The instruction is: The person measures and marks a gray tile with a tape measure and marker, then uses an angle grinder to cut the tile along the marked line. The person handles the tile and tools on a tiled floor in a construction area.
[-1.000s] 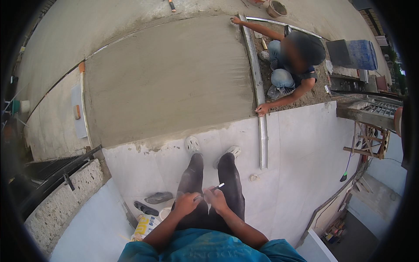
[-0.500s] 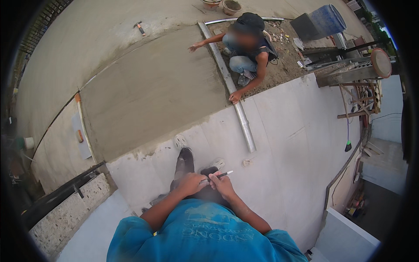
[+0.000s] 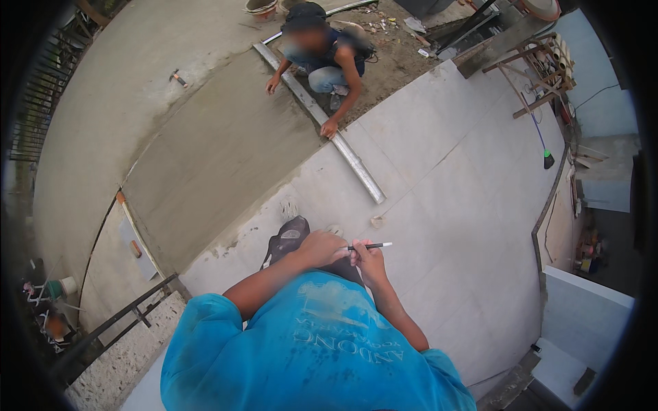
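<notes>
A thin black stick with a white end is held in front of my blue shirt, its white end pointing right. My right hand pinches it near the middle between thumb and fingers. My left hand is closed at the stick's other end, with fingertips against it; that end is partly hidden. Ahead, a co-worker squats by a long metal straightedge. One of the co-worker's hands grips its near part; the other hangs over the wet-looking grey cement patch.
A hammer lies on the concrete beyond the patch. Along its left edge are a wooden strip and a flat float with an orange handle. A green broom stands at the right, near a wooden rack. A black rail runs at lower left.
My view has shifted and turned, and the stick now lies more level. The co-worker's outstretched arm has come down toward the straightedge. Both my hands remain on the stick.
</notes>
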Action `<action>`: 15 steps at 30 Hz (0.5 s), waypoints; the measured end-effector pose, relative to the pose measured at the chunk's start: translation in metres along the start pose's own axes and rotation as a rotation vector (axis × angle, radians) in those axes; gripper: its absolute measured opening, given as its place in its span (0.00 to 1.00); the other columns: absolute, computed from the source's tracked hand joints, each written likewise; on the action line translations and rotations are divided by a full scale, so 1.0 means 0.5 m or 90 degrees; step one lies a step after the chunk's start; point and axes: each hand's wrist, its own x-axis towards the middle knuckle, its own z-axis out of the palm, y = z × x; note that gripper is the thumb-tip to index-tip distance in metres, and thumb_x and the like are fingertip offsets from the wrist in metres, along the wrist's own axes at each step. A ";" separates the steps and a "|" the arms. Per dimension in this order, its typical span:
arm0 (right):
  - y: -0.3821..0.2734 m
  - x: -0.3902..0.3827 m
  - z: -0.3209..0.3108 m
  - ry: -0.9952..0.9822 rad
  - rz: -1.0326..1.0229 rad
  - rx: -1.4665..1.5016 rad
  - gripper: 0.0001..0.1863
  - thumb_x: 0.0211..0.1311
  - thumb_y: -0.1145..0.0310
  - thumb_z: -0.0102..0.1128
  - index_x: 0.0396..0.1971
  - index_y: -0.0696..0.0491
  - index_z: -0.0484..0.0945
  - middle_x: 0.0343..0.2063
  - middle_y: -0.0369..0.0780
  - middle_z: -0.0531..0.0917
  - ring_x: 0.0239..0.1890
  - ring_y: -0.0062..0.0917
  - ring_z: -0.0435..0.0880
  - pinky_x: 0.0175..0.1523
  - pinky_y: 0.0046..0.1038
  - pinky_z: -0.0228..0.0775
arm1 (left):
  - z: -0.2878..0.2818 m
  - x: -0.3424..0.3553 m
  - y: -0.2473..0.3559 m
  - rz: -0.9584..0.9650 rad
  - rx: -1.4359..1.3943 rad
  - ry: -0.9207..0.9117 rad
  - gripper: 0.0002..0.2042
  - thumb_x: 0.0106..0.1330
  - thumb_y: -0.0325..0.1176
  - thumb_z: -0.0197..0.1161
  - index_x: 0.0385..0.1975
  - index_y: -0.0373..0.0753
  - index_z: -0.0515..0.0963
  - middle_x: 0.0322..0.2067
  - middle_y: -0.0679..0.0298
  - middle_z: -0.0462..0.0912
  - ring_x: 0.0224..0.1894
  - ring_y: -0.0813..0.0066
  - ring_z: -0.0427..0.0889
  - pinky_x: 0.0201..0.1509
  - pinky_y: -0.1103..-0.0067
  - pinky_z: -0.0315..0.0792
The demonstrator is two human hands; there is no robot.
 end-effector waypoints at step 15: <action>-0.045 0.006 0.016 0.126 -0.111 0.104 0.10 0.69 0.66 0.64 0.36 0.55 0.74 0.23 0.36 0.77 0.22 0.18 0.75 0.27 0.21 0.69 | -0.080 0.147 -0.033 0.182 -0.011 -0.093 0.09 0.60 0.41 0.65 0.30 0.43 0.84 0.28 0.56 0.85 0.36 0.50 0.83 0.42 0.59 0.74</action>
